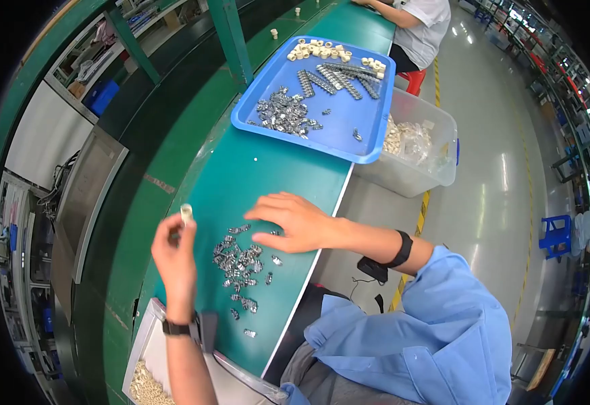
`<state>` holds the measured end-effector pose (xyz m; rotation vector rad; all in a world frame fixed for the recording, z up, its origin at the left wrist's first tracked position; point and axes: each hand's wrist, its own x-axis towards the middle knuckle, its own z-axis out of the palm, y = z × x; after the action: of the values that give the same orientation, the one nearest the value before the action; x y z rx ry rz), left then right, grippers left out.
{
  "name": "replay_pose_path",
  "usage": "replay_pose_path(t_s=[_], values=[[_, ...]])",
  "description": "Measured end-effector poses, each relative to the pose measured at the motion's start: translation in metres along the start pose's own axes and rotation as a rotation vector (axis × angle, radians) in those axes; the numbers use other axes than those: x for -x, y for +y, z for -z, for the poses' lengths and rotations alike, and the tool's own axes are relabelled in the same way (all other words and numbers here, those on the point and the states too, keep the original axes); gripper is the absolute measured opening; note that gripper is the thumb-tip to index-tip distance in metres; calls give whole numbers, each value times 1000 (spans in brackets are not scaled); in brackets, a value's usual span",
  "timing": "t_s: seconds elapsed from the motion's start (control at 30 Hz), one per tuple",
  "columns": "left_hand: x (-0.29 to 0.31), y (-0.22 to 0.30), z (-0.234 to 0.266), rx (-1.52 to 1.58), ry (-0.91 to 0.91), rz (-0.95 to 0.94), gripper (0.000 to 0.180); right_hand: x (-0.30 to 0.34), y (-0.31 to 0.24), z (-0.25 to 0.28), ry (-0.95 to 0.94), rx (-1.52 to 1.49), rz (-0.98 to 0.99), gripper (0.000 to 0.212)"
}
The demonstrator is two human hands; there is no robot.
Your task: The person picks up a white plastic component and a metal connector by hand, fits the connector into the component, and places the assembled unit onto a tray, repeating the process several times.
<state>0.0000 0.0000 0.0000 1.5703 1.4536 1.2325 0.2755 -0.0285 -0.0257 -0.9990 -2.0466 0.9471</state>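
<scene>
My left hand pinches a small cream-coloured cylindrical socket between thumb and fingertips, raised at the left of the green bench. To its right, my right hand hovers palm down with its fingers stretched and the thumb apart, nothing visible in it. Between and below the hands lies a loose heap of small shiny metal clips, with several stray ones toward me. Beyond the hands, a blue tray holds more loose clips, strips of joined metal pieces and several cream sockets.
A translucent bin with cream parts and plastic bags stands right of the bench. At lower left, a white box holds small cream pieces. A green post rises beside the tray. Another person sits at the far end.
</scene>
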Motion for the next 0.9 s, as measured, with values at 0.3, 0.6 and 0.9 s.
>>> replay_pose_path(t_s=[0.3, 0.6, 0.9], values=[[-196, -89, -53, -232, 113, -45, 23, -11, 30, 5, -9, 249, 282, 22], [-216, -110, -62, -494, 67, -98, 27, -12, 36, 1, -2, 197, 244, 16], [-77, -10, 77, -182, 124, -160, 35, 2, 23, -39, 71, 109, 290, 15]])
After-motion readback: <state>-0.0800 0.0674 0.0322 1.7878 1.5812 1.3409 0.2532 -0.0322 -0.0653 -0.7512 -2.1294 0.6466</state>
